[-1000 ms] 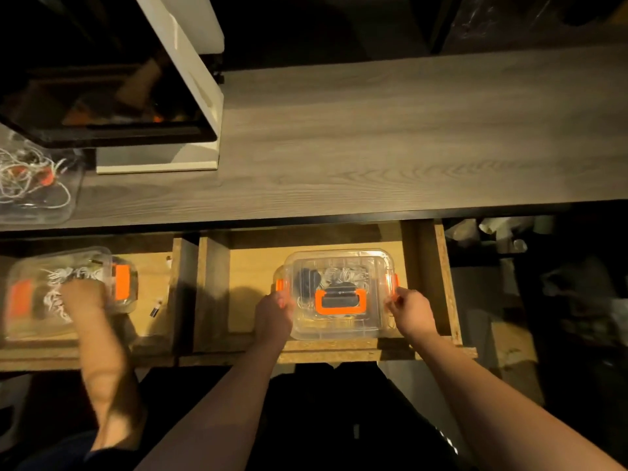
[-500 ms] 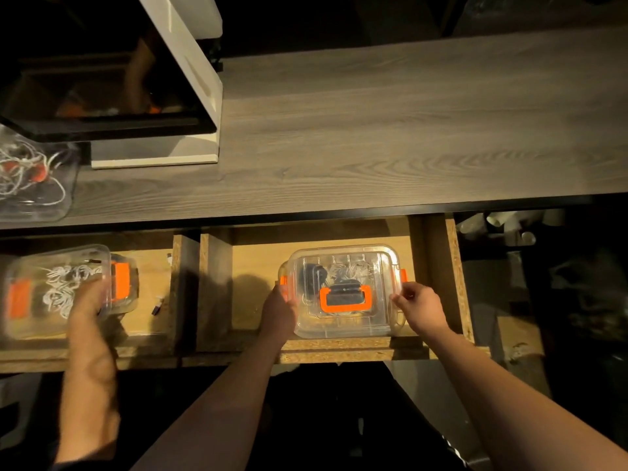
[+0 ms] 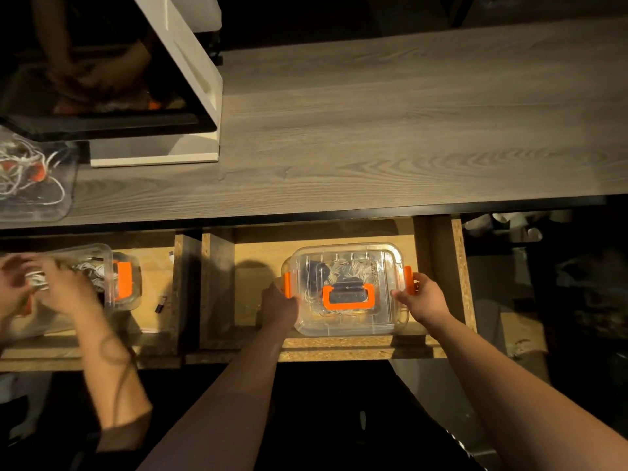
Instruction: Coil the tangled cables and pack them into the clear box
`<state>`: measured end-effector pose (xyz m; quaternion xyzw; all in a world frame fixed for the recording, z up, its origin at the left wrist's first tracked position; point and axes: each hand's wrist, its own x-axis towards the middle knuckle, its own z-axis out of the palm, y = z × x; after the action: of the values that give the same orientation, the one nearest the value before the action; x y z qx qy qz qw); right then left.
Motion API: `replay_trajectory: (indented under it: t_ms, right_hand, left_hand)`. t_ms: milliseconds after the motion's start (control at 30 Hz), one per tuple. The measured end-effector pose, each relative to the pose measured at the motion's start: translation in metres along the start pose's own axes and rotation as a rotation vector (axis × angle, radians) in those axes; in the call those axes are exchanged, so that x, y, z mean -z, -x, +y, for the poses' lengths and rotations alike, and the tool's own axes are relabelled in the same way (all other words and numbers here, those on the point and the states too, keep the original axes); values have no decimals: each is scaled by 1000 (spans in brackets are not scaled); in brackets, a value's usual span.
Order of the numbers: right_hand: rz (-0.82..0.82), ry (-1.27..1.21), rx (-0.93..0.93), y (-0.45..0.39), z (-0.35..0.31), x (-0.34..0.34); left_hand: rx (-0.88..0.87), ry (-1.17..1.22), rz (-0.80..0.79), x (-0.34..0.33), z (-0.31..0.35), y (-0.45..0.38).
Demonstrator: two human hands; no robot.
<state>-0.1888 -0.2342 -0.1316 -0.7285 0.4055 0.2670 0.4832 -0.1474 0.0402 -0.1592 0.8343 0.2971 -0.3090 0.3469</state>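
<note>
Under the grey wooden desktop (image 3: 373, 137) an open drawer (image 3: 441, 266) is holding the clear box (image 3: 346, 287) (cables (image 3: 353, 268) showing through its lid) — my left hand (image 3: 278, 309) is gripping its left side, my right hand (image 3: 423, 297) curling round the right orange latch (image 3: 408, 278).
</note>
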Motion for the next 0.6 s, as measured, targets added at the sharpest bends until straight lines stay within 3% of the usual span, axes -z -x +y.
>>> replay_trajectory:
  t_ms: [200,600]
  right_hand:
    - [168,295,91,10,3,-17]
    - [179,428,67,17,-21,-9]
  left_hand:
    - [-35,-25,2,4,6,14]
    - [-70,-286,90,7,25,30]
